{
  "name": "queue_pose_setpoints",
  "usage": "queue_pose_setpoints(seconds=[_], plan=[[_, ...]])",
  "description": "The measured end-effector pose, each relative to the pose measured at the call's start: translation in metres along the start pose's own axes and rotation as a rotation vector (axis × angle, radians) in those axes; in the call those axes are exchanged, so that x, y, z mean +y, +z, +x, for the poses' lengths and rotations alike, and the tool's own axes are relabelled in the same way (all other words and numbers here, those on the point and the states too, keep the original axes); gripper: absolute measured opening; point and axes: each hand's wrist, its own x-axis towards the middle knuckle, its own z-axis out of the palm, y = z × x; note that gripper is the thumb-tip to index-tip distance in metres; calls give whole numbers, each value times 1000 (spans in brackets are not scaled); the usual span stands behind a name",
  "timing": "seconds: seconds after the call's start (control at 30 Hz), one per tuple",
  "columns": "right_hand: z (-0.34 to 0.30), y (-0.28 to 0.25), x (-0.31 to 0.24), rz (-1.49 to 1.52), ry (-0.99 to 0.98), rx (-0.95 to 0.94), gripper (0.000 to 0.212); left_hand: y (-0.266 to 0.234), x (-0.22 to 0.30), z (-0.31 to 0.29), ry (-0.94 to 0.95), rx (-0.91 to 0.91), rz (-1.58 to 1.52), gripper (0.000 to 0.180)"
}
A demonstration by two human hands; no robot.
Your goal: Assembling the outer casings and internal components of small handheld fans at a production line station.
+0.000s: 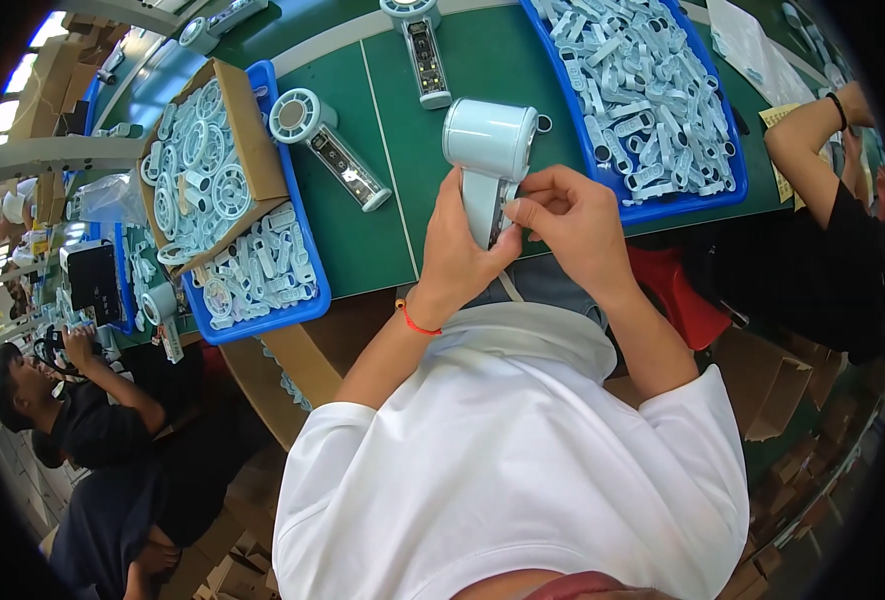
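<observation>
A pale blue handheld fan (488,138) is held above the front of the green table, its round head up and its handle pointing down toward me. My left hand (451,255) wraps the handle from the left, thumb near its lower end. The fingers of my right hand (581,225) are pinched together against the handle's right side, where a darker inner part shows. Whatever lies between those fingertips is too small to make out. Just right of the fan's head, a small ring-shaped piece (545,123) shows.
Two more fans, one at left (338,158) and one farther back (426,58), lie with handle insides exposed. A blue tray (685,207) of small pale parts stands right. At left, a cardboard box (255,140) of round grilles rests on another blue tray (275,318). People work on both sides.
</observation>
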Motion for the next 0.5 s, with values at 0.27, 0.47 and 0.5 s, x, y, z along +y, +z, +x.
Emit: queue_pose_setpoints(seconds=[0.27, 0.47, 0.5], plan=[[3, 1, 5, -8, -50, -91, 18, -6, 1, 1, -29, -69, -55, 69], [16, -6, 18, 216, 128, -241, 32, -11, 4, 5, -31, -168, -55, 58], [17, -5, 19, 214, 132, -242, 32, -11, 3, 3, -35, -183, -44, 56]])
